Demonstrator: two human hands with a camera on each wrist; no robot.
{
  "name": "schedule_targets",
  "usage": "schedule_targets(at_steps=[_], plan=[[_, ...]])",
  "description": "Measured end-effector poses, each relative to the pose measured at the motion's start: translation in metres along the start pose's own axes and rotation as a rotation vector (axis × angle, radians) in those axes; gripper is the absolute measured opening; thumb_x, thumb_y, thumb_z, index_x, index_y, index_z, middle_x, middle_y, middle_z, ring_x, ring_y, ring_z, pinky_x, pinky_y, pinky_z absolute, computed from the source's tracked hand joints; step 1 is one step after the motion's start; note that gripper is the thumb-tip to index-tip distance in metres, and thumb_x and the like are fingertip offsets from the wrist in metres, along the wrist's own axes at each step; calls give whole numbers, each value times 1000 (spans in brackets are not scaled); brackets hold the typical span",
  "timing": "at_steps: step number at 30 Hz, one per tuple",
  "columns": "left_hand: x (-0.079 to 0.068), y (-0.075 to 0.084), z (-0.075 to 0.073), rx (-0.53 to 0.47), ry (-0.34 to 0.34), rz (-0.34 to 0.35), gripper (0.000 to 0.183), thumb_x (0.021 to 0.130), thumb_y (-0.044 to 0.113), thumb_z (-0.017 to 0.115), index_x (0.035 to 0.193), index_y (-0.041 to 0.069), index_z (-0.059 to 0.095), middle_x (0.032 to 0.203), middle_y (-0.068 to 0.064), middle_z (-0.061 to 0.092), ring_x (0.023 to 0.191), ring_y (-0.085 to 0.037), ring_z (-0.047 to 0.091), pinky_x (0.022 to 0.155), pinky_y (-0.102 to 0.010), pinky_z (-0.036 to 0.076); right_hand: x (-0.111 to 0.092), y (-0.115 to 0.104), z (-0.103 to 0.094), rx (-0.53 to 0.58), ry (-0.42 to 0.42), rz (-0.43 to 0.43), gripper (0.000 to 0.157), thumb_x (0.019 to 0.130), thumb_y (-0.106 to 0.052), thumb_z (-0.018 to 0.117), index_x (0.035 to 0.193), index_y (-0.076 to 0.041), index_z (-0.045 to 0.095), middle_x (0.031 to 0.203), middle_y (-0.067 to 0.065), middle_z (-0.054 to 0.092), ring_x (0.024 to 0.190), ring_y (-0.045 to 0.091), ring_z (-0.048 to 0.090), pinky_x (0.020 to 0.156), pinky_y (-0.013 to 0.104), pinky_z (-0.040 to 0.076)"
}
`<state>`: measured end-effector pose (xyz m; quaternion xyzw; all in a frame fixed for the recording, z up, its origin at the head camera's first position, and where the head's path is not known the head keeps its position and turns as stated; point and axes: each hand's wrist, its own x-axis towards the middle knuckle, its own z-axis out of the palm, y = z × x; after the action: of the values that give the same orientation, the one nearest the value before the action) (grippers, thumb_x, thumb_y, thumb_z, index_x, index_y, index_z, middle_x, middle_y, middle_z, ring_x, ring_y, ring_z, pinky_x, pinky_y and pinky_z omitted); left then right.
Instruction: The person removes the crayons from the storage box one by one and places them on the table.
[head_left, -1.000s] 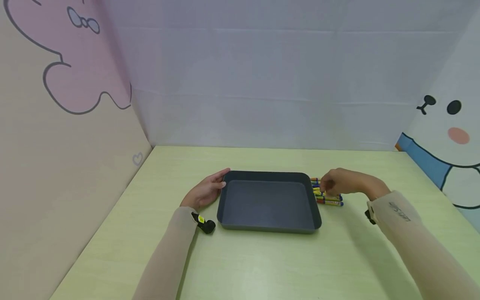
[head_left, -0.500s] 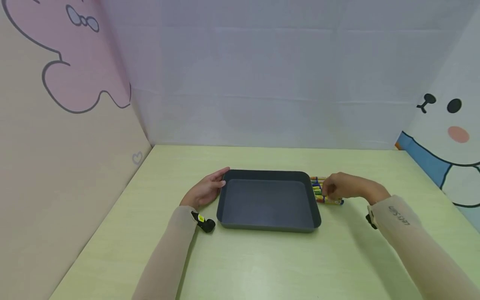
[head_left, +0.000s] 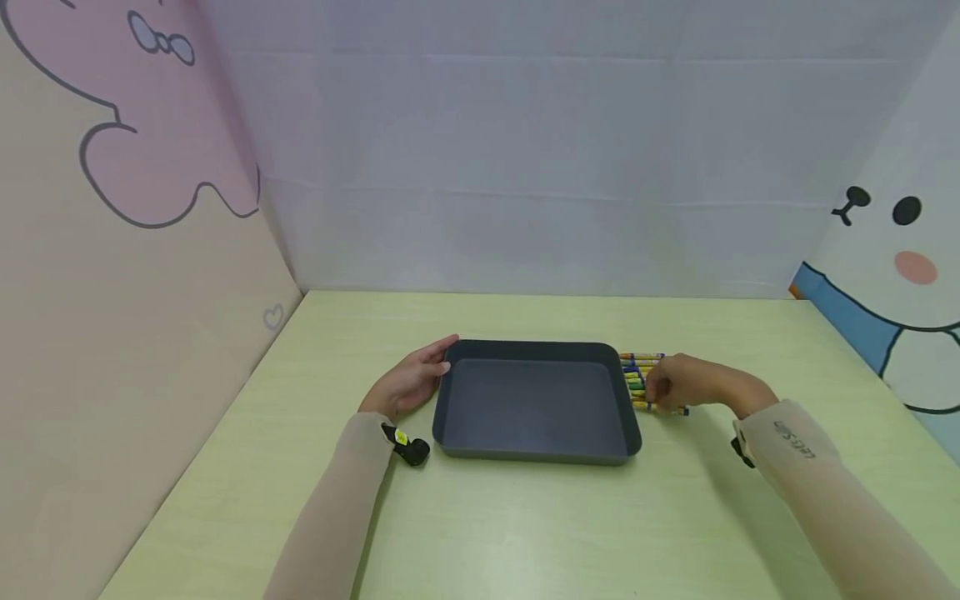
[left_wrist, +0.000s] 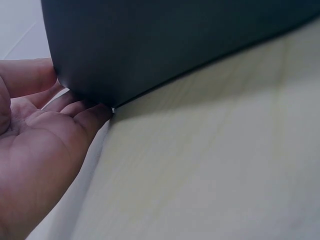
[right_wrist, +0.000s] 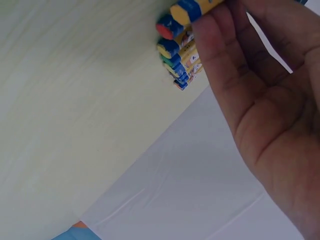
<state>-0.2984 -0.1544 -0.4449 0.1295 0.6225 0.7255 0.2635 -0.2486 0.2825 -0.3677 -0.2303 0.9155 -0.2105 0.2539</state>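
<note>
A dark grey rectangular tray [head_left: 536, 408] sits on the table, its inside bare. My left hand [head_left: 408, 385] holds its left side, thumb at the rim and fingertips at the lower corner [left_wrist: 102, 90]. To the right of the tray, several yellow-wrapped crayons [head_left: 634, 375] lie side by side in a row. My right hand [head_left: 693, 385] is over the near end of that row, pinching a crayon with a yellow tip and blue band [right_wrist: 187, 11]. In the right wrist view the other crayons [right_wrist: 172, 47] line up behind it. My fingers hide part of the row.
The pale yellow-green table [head_left: 517, 533] meets a white cloth backdrop [head_left: 525, 167] at its far edge. Cartoon-printed panels, a left panel [head_left: 135, 375] and a right panel [head_left: 907, 275], flank it.
My right hand has shifted slightly toward me along the row, uncovering more of the far crayons. The nearest crayon sits slightly differently under the fingers. My left hand and the tray have stayed put.
</note>
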Motion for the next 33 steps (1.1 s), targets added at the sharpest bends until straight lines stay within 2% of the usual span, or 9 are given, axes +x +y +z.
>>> schedule_targets(at_steps=[17,33], plan=[[1,1,0,10,14,-4,61,100,-5,34,156,9,12,162,-3,-15,148,-23,-17,121,-42,0,1,5,1,-29,18,-1,11,83,1,68,89,-8,69,84,2,65,71,12,56,62,27,48],[-1,3,1,-4,10,-11,61,100,-6,34,156,9,13,162,-3,-15,147,-22,-18,121,-41,-2,1,10,6,-44,55,9,13,81,5,68,88,-6,69,84,1,65,71,11,52,61,26,46]])
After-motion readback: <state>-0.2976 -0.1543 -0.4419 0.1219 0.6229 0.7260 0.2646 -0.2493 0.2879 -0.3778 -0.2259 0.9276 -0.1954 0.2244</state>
